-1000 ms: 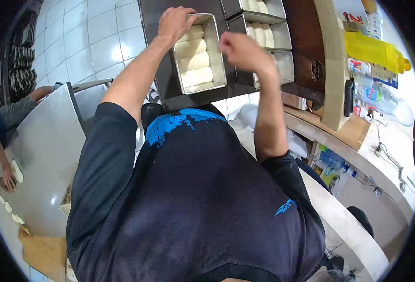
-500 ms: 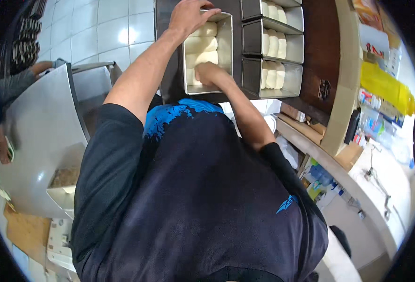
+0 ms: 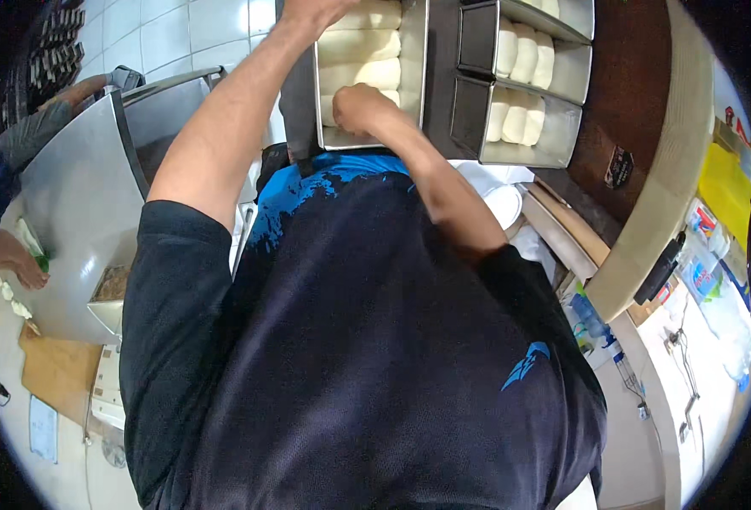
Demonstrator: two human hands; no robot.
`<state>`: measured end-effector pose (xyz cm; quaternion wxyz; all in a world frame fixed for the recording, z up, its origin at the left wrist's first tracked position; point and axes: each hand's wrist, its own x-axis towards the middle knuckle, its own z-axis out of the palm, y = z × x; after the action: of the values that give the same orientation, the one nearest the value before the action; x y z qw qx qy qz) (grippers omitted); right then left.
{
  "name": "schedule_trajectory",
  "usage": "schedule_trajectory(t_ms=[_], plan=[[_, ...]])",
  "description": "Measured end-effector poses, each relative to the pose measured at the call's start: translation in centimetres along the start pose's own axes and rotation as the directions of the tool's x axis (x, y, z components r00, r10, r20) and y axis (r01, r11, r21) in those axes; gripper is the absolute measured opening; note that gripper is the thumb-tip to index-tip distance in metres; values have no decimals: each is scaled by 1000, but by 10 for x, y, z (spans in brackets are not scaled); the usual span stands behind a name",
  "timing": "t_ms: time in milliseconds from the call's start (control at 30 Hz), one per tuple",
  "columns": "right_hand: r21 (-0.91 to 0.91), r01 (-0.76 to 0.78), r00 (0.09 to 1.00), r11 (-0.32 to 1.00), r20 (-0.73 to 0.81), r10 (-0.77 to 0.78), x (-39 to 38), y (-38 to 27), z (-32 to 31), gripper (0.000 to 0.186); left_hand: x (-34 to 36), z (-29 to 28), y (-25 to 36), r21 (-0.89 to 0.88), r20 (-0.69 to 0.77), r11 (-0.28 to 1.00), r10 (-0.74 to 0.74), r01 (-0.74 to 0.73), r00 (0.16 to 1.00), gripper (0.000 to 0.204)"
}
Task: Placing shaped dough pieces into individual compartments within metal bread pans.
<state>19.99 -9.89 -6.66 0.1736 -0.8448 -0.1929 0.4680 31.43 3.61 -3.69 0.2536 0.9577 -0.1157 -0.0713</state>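
Note:
A rectangular metal loaf pan [image 3: 419,76] stands in front of me, with several smooth pale rolls of dough [image 3: 358,47] side by side in it. My right hand [image 3: 365,109] is curled into a fist on the dough at the pan's near end, and nothing shows in its grip. My left hand [image 3: 317,12] reaches over the pan's far left side. The picture's upper edge cuts off part of its fingers, so their hold is hidden.
To the right, more loaf pans [image 3: 572,136] hold dough rolls [image 3: 515,117] on a dark brown surface [image 3: 620,93]. At left, another person's hand [image 3: 17,257] is over a steel table [image 3: 82,195]. Bottles and packages [image 3: 702,272] crowd the right side.
The view has shifted, so the pans sit higher in it and my left hand is now partly cut off. My right fist stays at the pan's near end. The other person's hand has moved.

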Motion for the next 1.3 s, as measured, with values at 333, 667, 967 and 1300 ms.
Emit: schedule_trajectory(t_ms=[333,667,967,1300], plan=[[20,46,999,999,-29,-45,3,-9,7,19,-2,-12,3,-299,-130,948,-155,111,979,43],[-1,13,1000,1000,-12,-13,-2,-29,-10,17,-6,-12,3,-463,-172,875,-246,142,954,42],[-10,-9,1000,1000,3,9,-11,-20,-14,18,-4,-13,2,-470,-175,873,-241,134,955,42],[-52,-13,998,999,54,16,-2,-19,-20,21,3,12,-20,-410,-119,886,-285,215,951,40]])
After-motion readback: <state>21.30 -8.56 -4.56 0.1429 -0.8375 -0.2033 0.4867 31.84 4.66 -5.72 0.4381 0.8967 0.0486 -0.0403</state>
